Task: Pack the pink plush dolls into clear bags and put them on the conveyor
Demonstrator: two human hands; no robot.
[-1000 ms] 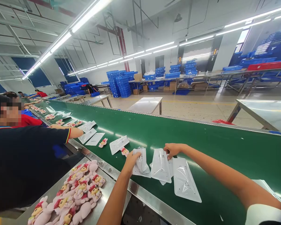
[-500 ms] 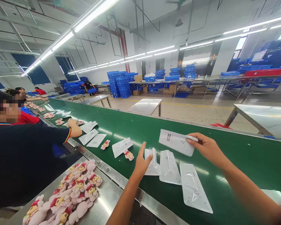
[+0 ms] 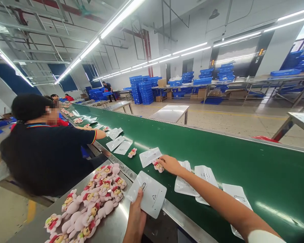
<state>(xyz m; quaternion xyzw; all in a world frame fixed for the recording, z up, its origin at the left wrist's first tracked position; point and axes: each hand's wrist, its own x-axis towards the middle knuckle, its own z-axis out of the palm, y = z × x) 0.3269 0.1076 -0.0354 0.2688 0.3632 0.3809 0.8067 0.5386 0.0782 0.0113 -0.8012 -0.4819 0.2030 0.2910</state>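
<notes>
Your left hand [image 3: 136, 216] pinches a pouch [image 3: 154, 192]; your right hand [image 3: 171, 164] touches a toy [image 3: 158, 167].
The toy lies on the belt [image 3: 218, 143], your finger closure unclear; it looks soft, light, best held round its body. The pouch looks slick, bendy.

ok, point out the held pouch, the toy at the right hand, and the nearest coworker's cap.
held pouch [image 3: 152, 195]: head view, printed face
toy [image 3: 158, 166]: head view, body
cap [image 3: 31, 107]: head view, side
</notes>
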